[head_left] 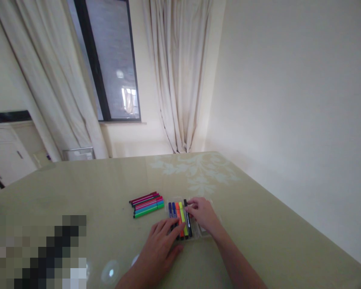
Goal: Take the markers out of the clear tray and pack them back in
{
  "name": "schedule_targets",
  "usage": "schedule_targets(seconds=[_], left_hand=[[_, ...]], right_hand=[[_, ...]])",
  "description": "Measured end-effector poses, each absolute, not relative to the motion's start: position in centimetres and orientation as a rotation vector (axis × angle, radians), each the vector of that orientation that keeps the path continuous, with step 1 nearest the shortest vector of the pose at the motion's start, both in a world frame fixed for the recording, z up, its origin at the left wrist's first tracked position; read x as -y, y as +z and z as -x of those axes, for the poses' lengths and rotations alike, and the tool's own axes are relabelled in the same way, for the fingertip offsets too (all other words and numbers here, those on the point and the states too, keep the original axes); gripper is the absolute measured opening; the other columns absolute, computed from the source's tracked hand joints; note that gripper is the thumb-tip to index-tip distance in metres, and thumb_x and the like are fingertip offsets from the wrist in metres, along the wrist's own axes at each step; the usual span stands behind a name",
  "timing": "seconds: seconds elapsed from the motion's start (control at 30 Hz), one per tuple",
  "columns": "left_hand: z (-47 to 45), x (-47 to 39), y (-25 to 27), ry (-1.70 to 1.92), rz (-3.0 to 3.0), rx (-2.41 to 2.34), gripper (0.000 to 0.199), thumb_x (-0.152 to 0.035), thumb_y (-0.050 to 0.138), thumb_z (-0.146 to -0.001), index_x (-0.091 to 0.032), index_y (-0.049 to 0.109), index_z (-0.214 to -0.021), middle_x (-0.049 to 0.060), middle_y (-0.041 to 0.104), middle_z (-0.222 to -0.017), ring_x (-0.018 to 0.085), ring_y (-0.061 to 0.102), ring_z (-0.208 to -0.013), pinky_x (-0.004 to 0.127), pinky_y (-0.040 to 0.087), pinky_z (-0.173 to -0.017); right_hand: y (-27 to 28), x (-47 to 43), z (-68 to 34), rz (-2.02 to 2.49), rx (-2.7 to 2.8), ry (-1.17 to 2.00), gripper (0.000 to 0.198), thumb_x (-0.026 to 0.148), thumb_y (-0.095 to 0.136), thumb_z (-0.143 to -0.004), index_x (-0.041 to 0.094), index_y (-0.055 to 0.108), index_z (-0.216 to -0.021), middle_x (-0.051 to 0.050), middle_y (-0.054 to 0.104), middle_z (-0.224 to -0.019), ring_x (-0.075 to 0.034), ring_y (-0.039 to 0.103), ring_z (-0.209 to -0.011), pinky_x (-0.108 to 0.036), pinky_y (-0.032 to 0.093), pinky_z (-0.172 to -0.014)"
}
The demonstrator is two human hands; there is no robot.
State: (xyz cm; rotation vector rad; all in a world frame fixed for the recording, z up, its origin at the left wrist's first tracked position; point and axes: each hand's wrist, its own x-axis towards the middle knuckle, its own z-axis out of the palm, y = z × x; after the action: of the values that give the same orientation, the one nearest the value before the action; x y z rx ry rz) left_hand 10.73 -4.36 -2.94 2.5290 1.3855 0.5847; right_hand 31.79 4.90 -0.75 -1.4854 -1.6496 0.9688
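Five markers in clear case (202, 235) | right hand (203, 214) pinches black marker (187, 218); seat parallel | left hand (161, 247) spread flat, bracing | loose markers (147, 204) beside.

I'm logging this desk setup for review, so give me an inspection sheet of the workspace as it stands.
Surface: glossy pale green table with a faint floral print at the far end.
Things in hand: clear marker case holding blue, orange, yellow and black markers.
Clutter: loose markers in a bunch left of the case.
Hands: left hand rests at the case's near-left edge; right hand pinches the black marker.
Cables: nothing seen.
Surroundings: window, cream curtains, plain wall, white cabinet.
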Motion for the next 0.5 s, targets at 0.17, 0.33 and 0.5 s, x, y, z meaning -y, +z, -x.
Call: schedule_targets(seconds=[0.17, 0.33, 0.5], left_hand=[[-11.1, 4.7, -3.2, 0.517, -2.610, -1.360, 0.060, -0.039, 0.062, -0.096, -0.050, 0.039, -0.151, 0.004, 0.046, -0.157, 0.034, 0.045, -0.138, 0.058, 0.039, -0.112], [-11.6, 5.2, -3.1, 0.525, -2.574, -1.415, 0.054, -0.046, 0.059, -0.098, -0.050, 0.043, -0.149, 0.004, 0.047, -0.156, 0.035, 0.044, -0.139, 0.060, 0.038, -0.111], [-10.9, 4.0, -3.1, 0.690, -2.504, -1.446, 0.042, -0.042, 0.050, -0.102, -0.042, 0.053, -0.145, 0.003, 0.055, -0.147, 0.027, 0.052, -0.132, 0.047, 0.043, -0.110]], right_hand=[[-1.1, -4.5, -30.9, 1.577, 1.790, 0.790, 0.003, 0.016, 0.071, -0.075, 0.019, 0.072, -0.075, -0.002, 0.074, -0.071, -0.017, 0.067, -0.067, -0.025, 0.045, -0.063], [-1.0, -4.1, -30.7, 1.732, 1.883, 0.536, 0.002, 0.018, 0.071, -0.078, 0.021, 0.071, -0.077, -0.003, 0.073, -0.082, -0.018, 0.064, -0.078, -0.027, 0.041, -0.069], [-0.9, -4.1, -30.9, 1.656, 1.865, 0.649, 0.004, 0.018, 0.070, -0.079, 0.019, 0.070, -0.075, -0.003, 0.071, -0.078, -0.017, 0.063, -0.076, -0.026, 0.040, -0.068]])
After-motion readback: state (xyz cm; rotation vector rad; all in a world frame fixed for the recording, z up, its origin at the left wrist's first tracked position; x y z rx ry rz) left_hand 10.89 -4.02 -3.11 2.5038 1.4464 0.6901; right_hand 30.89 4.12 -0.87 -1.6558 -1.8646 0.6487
